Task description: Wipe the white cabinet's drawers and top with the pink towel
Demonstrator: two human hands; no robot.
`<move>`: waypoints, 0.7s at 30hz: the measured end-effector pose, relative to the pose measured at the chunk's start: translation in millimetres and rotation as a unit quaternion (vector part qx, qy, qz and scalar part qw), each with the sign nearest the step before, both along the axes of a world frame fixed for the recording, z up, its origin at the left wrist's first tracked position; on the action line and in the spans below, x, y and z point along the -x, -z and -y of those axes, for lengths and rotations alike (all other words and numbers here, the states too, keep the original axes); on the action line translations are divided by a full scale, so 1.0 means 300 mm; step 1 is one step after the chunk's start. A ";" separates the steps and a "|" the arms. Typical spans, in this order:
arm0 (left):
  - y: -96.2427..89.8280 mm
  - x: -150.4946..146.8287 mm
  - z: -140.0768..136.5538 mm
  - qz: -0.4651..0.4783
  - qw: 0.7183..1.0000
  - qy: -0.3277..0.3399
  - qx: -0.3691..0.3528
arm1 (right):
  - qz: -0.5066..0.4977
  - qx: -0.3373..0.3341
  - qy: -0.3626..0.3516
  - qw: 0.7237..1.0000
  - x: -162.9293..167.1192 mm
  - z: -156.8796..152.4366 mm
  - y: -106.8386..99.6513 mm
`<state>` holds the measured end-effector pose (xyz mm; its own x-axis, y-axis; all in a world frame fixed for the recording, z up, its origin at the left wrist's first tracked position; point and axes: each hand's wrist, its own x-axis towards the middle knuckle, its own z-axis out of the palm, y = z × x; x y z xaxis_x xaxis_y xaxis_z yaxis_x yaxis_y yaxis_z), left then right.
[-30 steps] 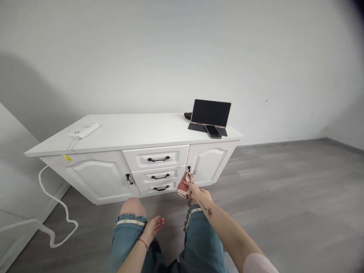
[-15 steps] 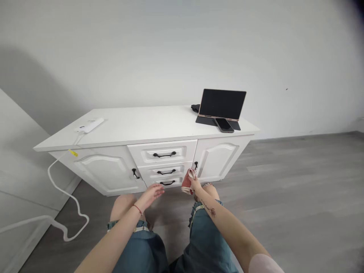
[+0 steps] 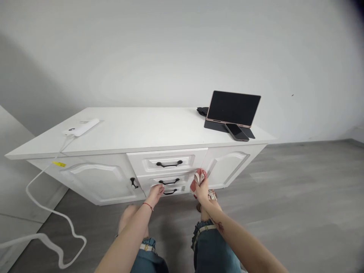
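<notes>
My right hand (image 3: 202, 189) is closed round a bunched red and white cloth (image 3: 193, 185). It holds the cloth at the front of the white cabinet (image 3: 167, 147), where the drawers meet the right door (image 3: 227, 163); that door's handle is hidden. My left hand (image 3: 156, 193) is empty, its fingers stretched toward the lower drawers. The fingertips come close to the left ends of the middle drawer handle (image 3: 169, 182) and bottom drawer handle (image 3: 170, 192); whether they touch the front I cannot tell. Above these is the black top drawer handle (image 3: 169, 164).
On the cabinet top, a tablet (image 3: 233, 108) leans upright with a phone (image 3: 237, 132) before it and a black item (image 3: 202, 111) behind. A white power strip (image 3: 82, 127) lies at the left; its cable (image 3: 68, 223) hangs to the floor. My knees are below the drawers.
My view has moved closer to the cabinet. My left hand has reached forward to the lower drawers. The right hand has raised the cloth slightly along the cabinet front and bunched it more.
</notes>
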<state>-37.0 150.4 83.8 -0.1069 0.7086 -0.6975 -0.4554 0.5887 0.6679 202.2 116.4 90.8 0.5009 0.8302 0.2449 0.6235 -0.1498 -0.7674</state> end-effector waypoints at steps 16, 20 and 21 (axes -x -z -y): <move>0.090 -0.111 -0.073 0.018 0.998 -0.029 0.046 | -0.155 -0.014 0.015 0.988 0.087 -0.105 0.105; 0.096 -0.083 -0.051 0.019 0.997 0.003 0.069 | -0.170 -0.005 0.031 0.985 0.098 -0.067 0.074; 0.097 -0.074 -0.043 0.020 0.997 0.012 0.076 | -0.168 -0.001 0.041 0.985 0.101 -0.052 0.066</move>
